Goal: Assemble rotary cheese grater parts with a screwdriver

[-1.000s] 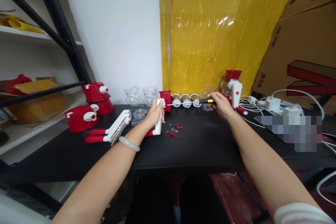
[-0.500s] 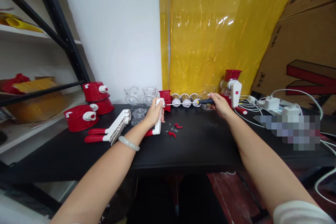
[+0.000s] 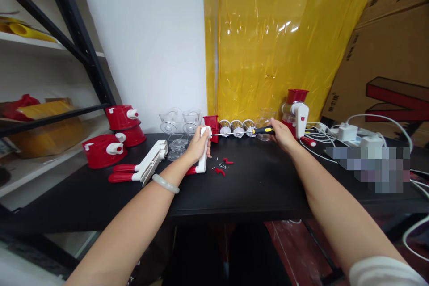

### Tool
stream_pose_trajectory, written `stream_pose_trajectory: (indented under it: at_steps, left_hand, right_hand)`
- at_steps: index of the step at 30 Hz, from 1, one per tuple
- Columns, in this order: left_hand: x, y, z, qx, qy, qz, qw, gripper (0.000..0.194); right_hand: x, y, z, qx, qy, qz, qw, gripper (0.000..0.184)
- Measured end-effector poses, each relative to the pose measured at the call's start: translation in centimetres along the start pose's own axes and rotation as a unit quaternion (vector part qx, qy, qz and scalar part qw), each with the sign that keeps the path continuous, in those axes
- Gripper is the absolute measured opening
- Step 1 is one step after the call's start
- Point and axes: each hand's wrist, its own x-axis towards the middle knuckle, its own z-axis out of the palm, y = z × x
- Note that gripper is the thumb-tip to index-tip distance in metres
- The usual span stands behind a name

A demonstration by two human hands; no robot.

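My left hand (image 3: pixel 197 145) is closed round a white crank handle (image 3: pixel 203 161) with a red grip, held upright above the black table. In my right hand (image 3: pixel 282 135) is a screwdriver (image 3: pixel 263 130) with a black and yellow handle, its long shaft lying level. The shaft's tip meets the top end of the crank handle; the exact contact point is too small to make out. Below, on the table, lie two small red plastic parts (image 3: pixel 220 171) and several tiny screws (image 3: pixel 222 166). More white crank handles with red grips (image 3: pixel 147 163) lie left of my left forearm.
Red bases (image 3: pixel 103 151) stand at the left. Clear plastic cups (image 3: pixel 178 145), a red hopper (image 3: pixel 212 123) and metal drums (image 3: pixel 237 128) line the back. An assembled red-and-white rotary grater (image 3: pixel 297 111) and tangled white cables with chargers (image 3: pixel 347 132) are at the right.
The screwdriver's handle has turned, so more yellow shows, and the fingers of my right hand have shifted on it. My left hand and the crank handle stay nearly in place.
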Motion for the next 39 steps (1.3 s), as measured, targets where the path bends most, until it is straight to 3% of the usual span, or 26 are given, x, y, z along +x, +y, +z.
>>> stream_pose_trajectory:
  at_steps: [4,9,12,15,18,23,28,31,35,39]
  left_hand:
    - [-0.1,0.2,0.1,0.006,0.001,-0.003,1.0,0.04]
    - [-0.3,0.3,0.3,0.003,-0.012,-0.009,1.0,0.038]
    - [-0.2,0.4,0.3,0.004,-0.012,-0.006,1.0,0.04]
    - [-0.2,0.4,0.2,0.004,-0.008,0.002,1.0,0.041]
    - [-0.1,0.4,0.2,0.006,-0.006,0.003,1.0,0.042]
    - [-0.4,0.6,0.4,0.011,-0.006,-0.008,1.0,0.042]
    - [-0.6,0.6,0.6,0.011,-0.023,-0.008,1.0,0.039]
    - [-0.4,0.5,0.5,0.009,-0.018,-0.005,1.0,0.041]
    - [-0.2,0.4,0.2,0.0,-0.011,0.002,1.0,0.042]
    - [-0.1,0.4,0.2,0.009,-0.004,-0.003,1.0,0.041]
  right_hand:
    - [-0.3,-0.3,0.1,0.05,0.039,0.024,0.998,0.031]
    - [-0.6,-0.9,0.0,0.183,-0.008,0.015,0.983,0.034]
    - [-0.4,-0.5,0.0,0.168,0.002,0.036,0.985,0.034]
    - [0.0,0.3,0.1,0.092,0.033,0.058,0.994,0.047]
    - [0.2,0.8,0.2,0.036,0.04,0.048,0.997,0.048]
    - [0.0,0.3,0.1,0.127,0.029,0.007,0.991,0.041]
    - [-0.3,-0.4,-0.2,0.192,0.005,0.01,0.981,0.034]
    - [-0.2,-0.3,-0.2,0.183,0.009,0.015,0.983,0.029]
    - [0.1,0.3,0.1,0.092,0.042,0.015,0.995,0.042]
    - [0.0,0.3,0.2,0.077,0.052,0.014,0.996,0.032]
